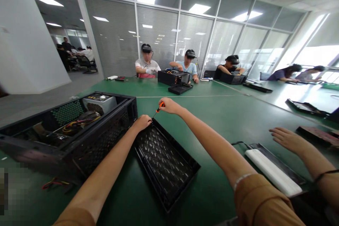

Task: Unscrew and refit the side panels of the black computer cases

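Observation:
A black computer front panel [165, 159] lies on the green table with its hollow, mesh-backed side up. At its far left corner my left hand [143, 123] is closed on the rim, fingers pressed together. My right hand [169, 106] grips an orange and black screwdriver [158, 109] just above that same corner. The screwdriver's thin shaft slants down toward the corner by my left fingertips; whether the tip sits in a screw is too small to tell. To the left stands an open black computer case [106, 144], with a silver power supply [100, 104] and coloured cables inside.
On the right, another person's hand [288, 141] is near a white bar-shaped device [272, 171] on a dark pad. Across the green table [212, 113], several people work on other cases [173, 77]. Red and yellow wires [54, 183] trail beside my case.

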A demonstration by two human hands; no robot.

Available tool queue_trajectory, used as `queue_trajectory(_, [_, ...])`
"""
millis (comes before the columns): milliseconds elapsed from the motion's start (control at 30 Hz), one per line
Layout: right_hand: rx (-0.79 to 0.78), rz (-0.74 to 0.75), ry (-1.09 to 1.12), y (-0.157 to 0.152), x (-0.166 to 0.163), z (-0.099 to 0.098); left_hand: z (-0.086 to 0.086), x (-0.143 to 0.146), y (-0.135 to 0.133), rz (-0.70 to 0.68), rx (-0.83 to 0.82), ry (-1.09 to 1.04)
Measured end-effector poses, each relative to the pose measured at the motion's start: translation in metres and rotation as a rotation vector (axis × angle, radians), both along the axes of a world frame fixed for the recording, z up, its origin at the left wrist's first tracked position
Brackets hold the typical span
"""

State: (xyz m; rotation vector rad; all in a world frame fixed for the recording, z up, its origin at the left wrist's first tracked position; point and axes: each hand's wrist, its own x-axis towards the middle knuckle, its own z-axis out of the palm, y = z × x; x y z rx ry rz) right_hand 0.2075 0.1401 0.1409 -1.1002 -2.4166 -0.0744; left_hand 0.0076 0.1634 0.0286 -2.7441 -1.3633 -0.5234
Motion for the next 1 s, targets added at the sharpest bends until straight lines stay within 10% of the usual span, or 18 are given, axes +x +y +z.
queue_trajectory(333, [-0.006, 0.004, -0.126, 0.008, -0.018, -0.007, -0.014, 0.004, 0.006, 0.022, 0.039, 0.016])
queue_trajectory(600, [-0.022, -0.302, -0.205, 0.005, -0.034, -0.003, -0.013, 0.002, 0.001, 0.01, 0.063, 0.032])
queue_trajectory(1000, [-0.054, -0.253, -0.185, 0.013, -0.04, 0.007, -0.014, 0.003, 0.0, -0.009, 0.082, -0.009])
